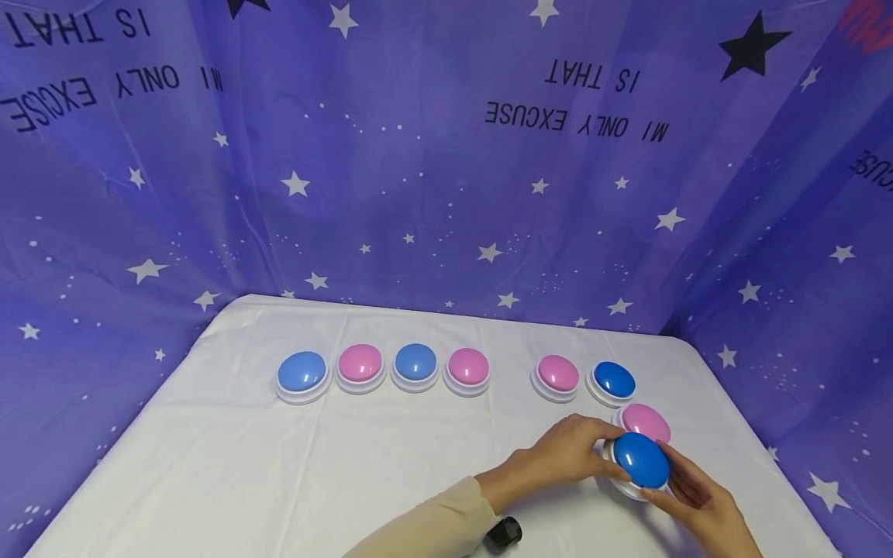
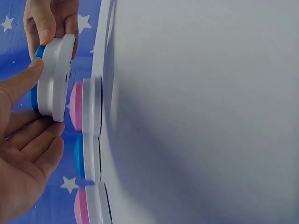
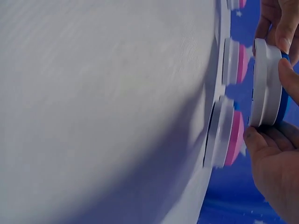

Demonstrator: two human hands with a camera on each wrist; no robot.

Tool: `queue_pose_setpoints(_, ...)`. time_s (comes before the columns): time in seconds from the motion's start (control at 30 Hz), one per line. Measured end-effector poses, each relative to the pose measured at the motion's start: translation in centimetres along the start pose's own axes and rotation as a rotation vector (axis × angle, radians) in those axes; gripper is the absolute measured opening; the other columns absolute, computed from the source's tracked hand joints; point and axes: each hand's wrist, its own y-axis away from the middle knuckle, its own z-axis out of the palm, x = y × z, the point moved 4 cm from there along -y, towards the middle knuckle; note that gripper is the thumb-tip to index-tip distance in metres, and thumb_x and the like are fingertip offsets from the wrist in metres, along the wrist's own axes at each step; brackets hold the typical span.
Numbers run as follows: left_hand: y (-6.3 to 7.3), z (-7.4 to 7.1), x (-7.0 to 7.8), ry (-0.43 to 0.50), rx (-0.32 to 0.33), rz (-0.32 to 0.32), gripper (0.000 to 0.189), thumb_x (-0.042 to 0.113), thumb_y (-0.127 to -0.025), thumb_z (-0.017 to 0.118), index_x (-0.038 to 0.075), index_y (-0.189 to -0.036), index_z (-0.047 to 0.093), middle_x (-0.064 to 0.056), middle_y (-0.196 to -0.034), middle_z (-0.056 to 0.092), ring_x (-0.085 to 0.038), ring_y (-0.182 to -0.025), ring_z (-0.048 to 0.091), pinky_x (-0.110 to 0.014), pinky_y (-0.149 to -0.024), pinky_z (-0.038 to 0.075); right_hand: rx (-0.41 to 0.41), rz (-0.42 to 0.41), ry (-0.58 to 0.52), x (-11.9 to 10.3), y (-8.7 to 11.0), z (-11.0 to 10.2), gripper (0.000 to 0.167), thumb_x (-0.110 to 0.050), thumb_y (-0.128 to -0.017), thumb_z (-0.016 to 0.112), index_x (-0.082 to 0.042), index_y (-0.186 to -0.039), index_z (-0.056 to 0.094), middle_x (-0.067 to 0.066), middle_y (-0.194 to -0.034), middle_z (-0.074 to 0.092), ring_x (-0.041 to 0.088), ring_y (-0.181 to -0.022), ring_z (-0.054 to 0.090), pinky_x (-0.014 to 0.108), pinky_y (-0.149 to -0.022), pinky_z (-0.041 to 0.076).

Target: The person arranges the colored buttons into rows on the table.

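Between both hands, a blue-domed push button [image 1: 642,460] with a white round base is held off the table. My left hand [image 1: 572,449] pinches it from the left, thumb by the dome and fingers at the base. On the other side, my right hand [image 1: 708,508] grips its rim with thumb and fingers. The left wrist view shows the held blue button [image 2: 51,79] tipped on edge in that picture, its underside apart from the table. Just behind it stands a pink push button [image 1: 646,422], partly covered by the blue one.
A dark blue button [image 1: 615,380] and a pink button [image 1: 557,373] stand farther back on the white-clothed table [image 1: 349,465]. Several more blue and pink buttons [image 1: 360,363] form a row to the left. A black object [image 1: 505,532] lies by the left sleeve. Purple star-printed curtain [image 1: 418,194] surrounds the table.
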Motion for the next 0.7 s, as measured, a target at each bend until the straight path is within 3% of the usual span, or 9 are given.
queue_pose_setpoints(0.07, 0.4, -0.5, -0.3, 0.005, 0.017, 0.007, 0.048, 0.041, -0.084, 0.079, 0.018, -0.125, 0.069, 0.015, -0.116, 0.069, 0.010, -0.102, 0.056, -0.003, -0.087, 0.035, -0.004, -0.005, -0.009, -0.6, -0.1, 0.4, 0.086, -0.030, -0.088, 0.077, -0.001, -0.154, 0.030, 0.028, -0.153, 0.033, 0.040, -0.134, 0.036, 0.011, -0.086, 0.046)
queue_pose_setpoints(0.1, 0.7, -0.8, -0.4, 0.004, 0.026, 0.007, 0.048, 0.041, -0.084, 0.079, 0.018, -0.125, 0.069, 0.015, -0.115, 0.069, 0.010, -0.102, 0.056, -0.003, -0.087, 0.036, -0.004, -0.009, -0.012, -0.9, -0.2, 0.6, 0.085, -0.030, -0.088, 0.077, -0.003, -0.154, 0.031, 0.027, -0.153, 0.034, 0.036, -0.134, 0.038, 0.011, -0.086, 0.045)
queue_pose_setpoints(0.27, 2.2, -2.1, -1.3, 0.007, 0.059, -0.002, 0.051, 0.040, -0.083, 0.080, 0.017, -0.126, 0.068, 0.015, -0.116, 0.069, 0.009, -0.104, 0.057, -0.005, -0.088, 0.038, 0.007, -0.073, -0.052, -2.3, -0.5, 2.1, 0.082, -0.028, -0.087, 0.078, -0.007, -0.153, 0.035, 0.026, -0.150, 0.038, -0.003, -0.121, 0.043, 0.009, -0.089, 0.042)
queue_pose_setpoints(0.4, 3.3, -3.4, -1.9, 0.006, 0.081, -0.022, 0.052, 0.038, -0.083, 0.081, 0.014, -0.128, 0.068, 0.011, -0.119, 0.069, 0.005, -0.107, 0.059, -0.009, -0.091, 0.041, 0.016, -0.150, -0.079, -3.6, -0.8, 3.3, 0.078, -0.024, -0.086, 0.079, -0.004, -0.151, 0.040, 0.025, -0.148, 0.041, -0.015, -0.113, 0.042, 0.007, -0.089, 0.040)
queue_pose_setpoints(0.53, 4.6, -4.8, -2.6, 0.018, 0.100, -0.058, 0.053, 0.035, -0.083, 0.082, 0.011, -0.128, 0.067, 0.007, -0.121, 0.069, 0.000, -0.111, 0.060, -0.016, -0.095, 0.043, -0.011, -0.185, -0.120, -4.9, -1.5, 4.8, 0.074, -0.022, -0.086, 0.079, -0.004, -0.149, 0.043, 0.020, -0.148, 0.044, -0.009, -0.121, 0.043, 0.009, -0.092, 0.039)
queue_pose_setpoints(0.7, 6.5, -6.5, -3.7, 0.054, 0.119, -0.117, 0.053, 0.032, -0.082, 0.083, 0.011, -0.128, 0.068, 0.006, -0.120, 0.069, -0.003, -0.112, 0.060, -0.018, -0.095, 0.045, -0.068, -0.219, -0.187, -6.5, -2.5, 6.9, 0.075, -0.020, -0.086, 0.079, -0.003, -0.149, 0.043, 0.018, -0.149, 0.044, 0.025, -0.136, 0.039, 0.012, -0.095, 0.038)
